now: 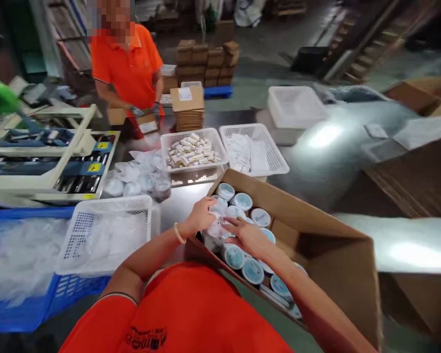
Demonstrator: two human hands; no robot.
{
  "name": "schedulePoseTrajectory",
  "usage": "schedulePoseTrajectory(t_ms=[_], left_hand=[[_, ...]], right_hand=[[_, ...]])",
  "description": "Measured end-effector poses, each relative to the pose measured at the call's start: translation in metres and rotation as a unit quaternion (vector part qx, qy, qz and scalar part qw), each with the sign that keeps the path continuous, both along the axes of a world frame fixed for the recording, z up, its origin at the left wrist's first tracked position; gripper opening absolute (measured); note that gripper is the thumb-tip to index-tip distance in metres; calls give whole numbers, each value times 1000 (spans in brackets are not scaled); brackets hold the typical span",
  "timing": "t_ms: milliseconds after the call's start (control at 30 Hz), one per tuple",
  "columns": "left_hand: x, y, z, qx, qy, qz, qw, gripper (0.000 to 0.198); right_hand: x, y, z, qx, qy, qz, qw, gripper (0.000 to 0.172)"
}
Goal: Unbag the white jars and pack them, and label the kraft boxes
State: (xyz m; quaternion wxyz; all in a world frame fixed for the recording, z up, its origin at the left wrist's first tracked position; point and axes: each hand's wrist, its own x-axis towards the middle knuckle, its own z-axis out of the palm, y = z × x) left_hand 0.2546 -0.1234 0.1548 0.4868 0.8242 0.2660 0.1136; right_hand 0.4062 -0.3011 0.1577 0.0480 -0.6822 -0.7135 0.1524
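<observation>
My left hand (201, 214) reaches over the left rim of a cardboard box (334, 284), its fingers closed on a clear-bagged round tub (216, 226). Right beside it, my right hand (249, 236) has its fingers stretched out and apart, the tips at the same bag. Under and around both hands, several round tubs with pale blue and white lids (253, 270) fill the left part of the box. One white lid (260, 217) carries dark lettering. Parts of the bagged tub are hidden by my fingers.
Bagged tubs (132, 189) lie left on the metal table. White baskets hold small white-and-gold pieces (193, 151) and white packets (238, 149). A white basket (147, 215) with clear bags stands near a blue crate (22, 314). Across the table, a gloved co-worker (128, 68) holds a small carton (147, 121).
</observation>
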Motion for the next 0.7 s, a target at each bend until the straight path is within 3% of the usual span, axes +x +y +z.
schedulePoseTrajectory(t_ms=[67, 233, 333, 433, 567, 700], left_hand=[[-5, 13, 3, -15, -7, -10, 1000, 57], [-19, 40, 9, -38, -28, -10, 999, 57], [-31, 56, 21, -52, -45, 0, 998, 57], [-45, 84, 43, -57, -80, 16, 995, 59], [-62, 152, 75, 29, -105, 63, 992, 62], [-71, 242, 84, 166, -50, 123, 977, 57]], right_hand=[[-3, 16, -2, 17, -5, 25, 1000, 27], [-20, 60, 6, -13, -68, -8, 998, 44], [-20, 78, 22, -31, -34, 31, 998, 32], [-15, 92, 42, 73, 51, 40, 995, 30], [-23, 116, 56, 270, 152, -38, 950, 37], [-44, 137, 36, 295, 189, -90, 932, 28]])
